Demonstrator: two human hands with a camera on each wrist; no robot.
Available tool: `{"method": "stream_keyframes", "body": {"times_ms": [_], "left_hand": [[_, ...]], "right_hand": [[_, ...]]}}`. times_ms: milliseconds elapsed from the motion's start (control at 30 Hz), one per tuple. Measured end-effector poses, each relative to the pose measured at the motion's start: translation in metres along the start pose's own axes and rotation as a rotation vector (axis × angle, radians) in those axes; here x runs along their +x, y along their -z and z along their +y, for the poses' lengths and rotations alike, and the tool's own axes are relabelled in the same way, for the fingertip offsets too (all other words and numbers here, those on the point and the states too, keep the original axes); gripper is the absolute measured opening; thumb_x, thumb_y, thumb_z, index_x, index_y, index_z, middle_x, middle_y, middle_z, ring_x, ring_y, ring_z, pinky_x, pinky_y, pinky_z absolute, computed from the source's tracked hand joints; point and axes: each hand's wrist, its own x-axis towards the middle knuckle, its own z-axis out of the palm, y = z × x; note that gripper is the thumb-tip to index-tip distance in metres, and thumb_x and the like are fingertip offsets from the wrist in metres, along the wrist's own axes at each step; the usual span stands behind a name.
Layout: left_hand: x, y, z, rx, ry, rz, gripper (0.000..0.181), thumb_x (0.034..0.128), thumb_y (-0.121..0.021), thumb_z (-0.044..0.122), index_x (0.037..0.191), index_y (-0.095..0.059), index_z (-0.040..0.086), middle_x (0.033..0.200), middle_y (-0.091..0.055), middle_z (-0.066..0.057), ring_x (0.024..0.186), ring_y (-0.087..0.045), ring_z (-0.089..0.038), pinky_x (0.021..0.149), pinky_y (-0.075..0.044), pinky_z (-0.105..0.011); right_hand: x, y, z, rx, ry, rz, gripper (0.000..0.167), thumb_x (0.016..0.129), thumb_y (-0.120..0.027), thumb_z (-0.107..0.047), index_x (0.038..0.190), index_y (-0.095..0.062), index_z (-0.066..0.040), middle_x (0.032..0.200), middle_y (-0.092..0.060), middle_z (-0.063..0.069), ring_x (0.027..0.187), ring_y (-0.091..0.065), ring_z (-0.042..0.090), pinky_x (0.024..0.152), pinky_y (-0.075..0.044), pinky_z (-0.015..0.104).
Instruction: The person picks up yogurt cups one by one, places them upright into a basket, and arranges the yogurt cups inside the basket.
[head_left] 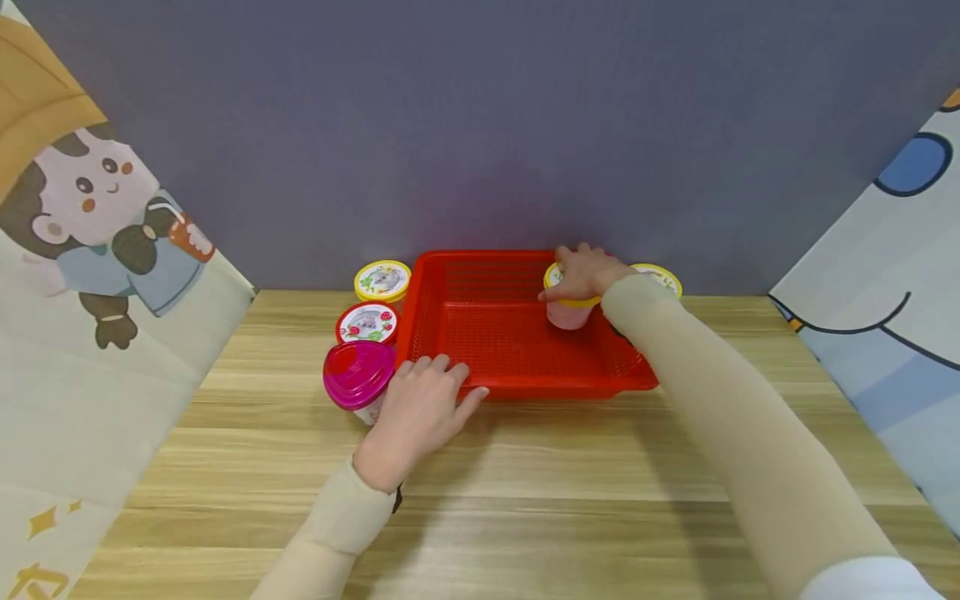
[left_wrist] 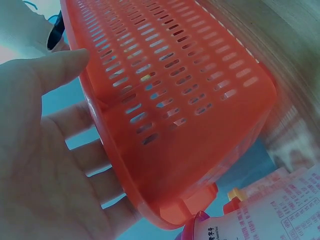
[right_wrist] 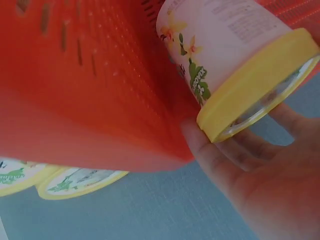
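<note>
My right hand (head_left: 587,273) grips a pale tub with a yellow lid (head_left: 567,315) by its lid, inside the right part of the red basket (head_left: 517,387). In the right wrist view this tub (right_wrist: 220,45) is tilted, with flowers printed on its side, and the fingers lie along the lid's rim. My left hand (head_left: 422,406) rests on the basket's near left corner. Its fingers reach across the rim in the left wrist view, and the thumb touches the rim. Beside that hand stands a tub with a magenta lid (head_left: 360,372).
Left of the basket are a red-lidded tub (head_left: 367,323) and a yellow-lidded tub (head_left: 382,281). Behind my right wrist another yellow lid (head_left: 660,277) shows; the right wrist view has two lids there. A grey panel (head_left: 480,125) rises behind the wooden table (head_left: 525,500).
</note>
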Motion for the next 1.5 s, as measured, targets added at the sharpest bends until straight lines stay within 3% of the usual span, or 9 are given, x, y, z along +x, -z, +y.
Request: {"method": "stream_keyframes", "body": {"times_ms": [433, 833, 1067, 1500], "left_hand": [[0.01, -0.004, 0.004, 0.008, 0.015, 0.014, 0.04, 0.0979, -0.062, 0.049, 0.104, -0.074, 0.011, 0.088, -0.065, -0.006, 0.08, -0.062, -0.025, 0.074, -0.049, -0.04], [0.019, -0.005, 0.007, 0.024, 0.028, 0.017, 0.041, 0.0978, -0.062, 0.049, 0.106, -0.075, 0.011, 0.087, -0.066, -0.006, 0.079, -0.063, -0.025, 0.073, -0.05, -0.04], [0.024, -0.007, 0.009, 0.027, 0.038, 0.025, 0.041, 0.0977, -0.062, 0.049, 0.104, -0.074, 0.011, 0.087, -0.065, -0.007, 0.078, -0.062, -0.026, 0.073, -0.05, -0.04], [0.027, -0.009, 0.007, 0.03, 0.049, 0.016, 0.041, 0.0974, -0.063, 0.049, 0.105, -0.074, 0.011, 0.088, -0.065, -0.007, 0.08, -0.062, -0.026, 0.073, -0.05, -0.041]], "right_hand": [[0.013, -0.005, 0.006, -0.016, -0.014, -0.044, 0.09, 0.088, -0.066, -0.058, 0.155, -0.03, -0.01, 0.147, -0.033, 0.027, 0.135, -0.034, 0.047, 0.104, -0.032, 0.069], [0.02, -0.001, 0.01, -0.073, -0.028, -0.069, 0.098, 0.087, -0.063, -0.067, 0.157, -0.025, -0.01, 0.146, -0.036, 0.028, 0.135, -0.039, 0.049, 0.106, -0.033, 0.066], [0.022, 0.004, 0.01, -0.094, -0.004, -0.056, 0.091, 0.089, -0.058, -0.068, 0.156, -0.031, -0.012, 0.149, -0.036, 0.026, 0.136, -0.038, 0.047, 0.106, -0.034, 0.064], [0.003, 0.022, 0.003, -0.085, 0.036, -0.014, 0.09, 0.09, -0.054, -0.069, 0.159, -0.029, -0.016, 0.158, -0.029, 0.023, 0.144, -0.027, 0.046, 0.109, -0.029, 0.066]]}}
